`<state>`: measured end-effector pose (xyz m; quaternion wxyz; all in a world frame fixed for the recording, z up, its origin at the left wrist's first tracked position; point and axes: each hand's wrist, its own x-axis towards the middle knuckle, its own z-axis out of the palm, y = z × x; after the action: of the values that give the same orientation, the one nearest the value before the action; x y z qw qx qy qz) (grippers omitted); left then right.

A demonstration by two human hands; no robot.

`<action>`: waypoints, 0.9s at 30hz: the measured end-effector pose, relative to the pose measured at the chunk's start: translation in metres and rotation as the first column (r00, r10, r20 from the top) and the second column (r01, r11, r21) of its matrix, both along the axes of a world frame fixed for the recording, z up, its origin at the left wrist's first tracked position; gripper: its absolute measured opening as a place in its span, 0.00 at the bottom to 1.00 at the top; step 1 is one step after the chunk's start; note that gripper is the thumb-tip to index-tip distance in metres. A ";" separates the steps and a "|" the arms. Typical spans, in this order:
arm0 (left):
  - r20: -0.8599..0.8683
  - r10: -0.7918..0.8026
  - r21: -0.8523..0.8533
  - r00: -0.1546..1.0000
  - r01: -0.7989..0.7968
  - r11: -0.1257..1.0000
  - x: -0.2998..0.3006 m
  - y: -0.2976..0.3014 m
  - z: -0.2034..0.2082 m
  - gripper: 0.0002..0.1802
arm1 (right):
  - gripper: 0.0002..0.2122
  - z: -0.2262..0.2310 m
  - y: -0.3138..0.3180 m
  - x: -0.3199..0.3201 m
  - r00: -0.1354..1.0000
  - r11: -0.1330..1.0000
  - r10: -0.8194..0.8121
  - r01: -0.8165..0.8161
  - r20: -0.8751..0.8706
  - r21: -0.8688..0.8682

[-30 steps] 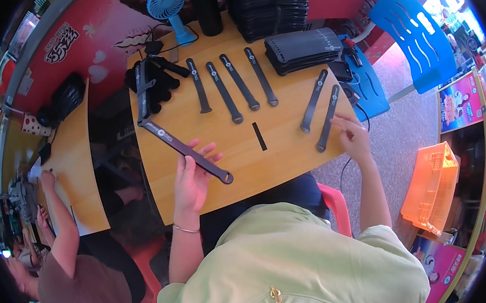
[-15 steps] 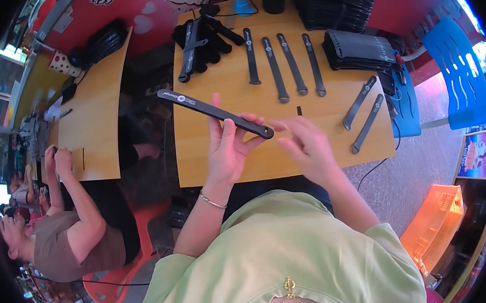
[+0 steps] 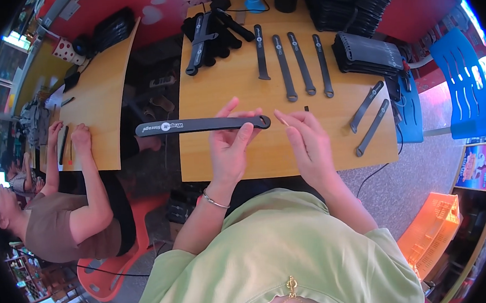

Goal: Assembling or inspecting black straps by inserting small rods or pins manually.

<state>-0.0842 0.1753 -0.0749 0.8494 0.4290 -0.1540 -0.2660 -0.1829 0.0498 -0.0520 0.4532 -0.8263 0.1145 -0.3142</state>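
Note:
My left hand [image 3: 229,147] grips a dark grey strap [image 3: 190,126] near its holed end, thumb on top and fingers behind. The strap lies level across the view, printed side up, its long plain end reaching left. Just right of the holed end, my right hand [image 3: 308,144] has its thumb and fingertips drawn together, apart from the strap. Whatever they may pinch is too small to make out. Beyond my hands, several similar straps [image 3: 284,67] lie side by side on the wooden table [image 3: 238,90]. Two more straps [image 3: 372,126] rest near its right edge.
A bundle of black straps [image 3: 213,41] sits at the far left of the table. A grey-black stack [image 3: 367,53] and a taller black stack [image 3: 348,3] stand far right. A blue chair [image 3: 460,80] is on the right. At the left table, a co-worker [image 3: 69,211] handles a strip.
The strap in my left hand has turned from slanting to level. My right hand's fingers have come together beside its holed end. The co-worker's hands have moved apart.

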 end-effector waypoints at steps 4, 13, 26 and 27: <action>0.050 0.030 -0.005 0.998 -0.030 1.000 0.000 0.002 0.002 0.29 | 0.14 0.002 0.003 -0.002 0.993 0.997 0.045 -0.052 -0.109 -0.065; 0.149 0.070 0.021 0.986 -0.074 0.997 -0.001 0.004 0.002 0.29 | 0.15 -0.003 0.007 0.002 0.993 0.985 -0.008 -0.012 -0.116 -0.173; 0.250 0.093 0.031 0.964 -0.104 0.994 -0.004 0.005 -0.001 0.27 | 0.13 0.001 0.009 0.002 0.979 0.985 -0.033 -0.003 -0.202 -0.172; 0.268 0.103 0.037 0.958 -0.117 0.992 -0.004 0.005 0.000 0.26 | 0.13 0.000 0.009 0.003 0.980 0.979 -0.049 0.009 -0.195 -0.203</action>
<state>-0.0886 0.1806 -0.0748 0.8230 0.4909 -0.2354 -0.1623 -0.1801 0.0590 -0.0520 0.3491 -0.8934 0.1390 -0.2465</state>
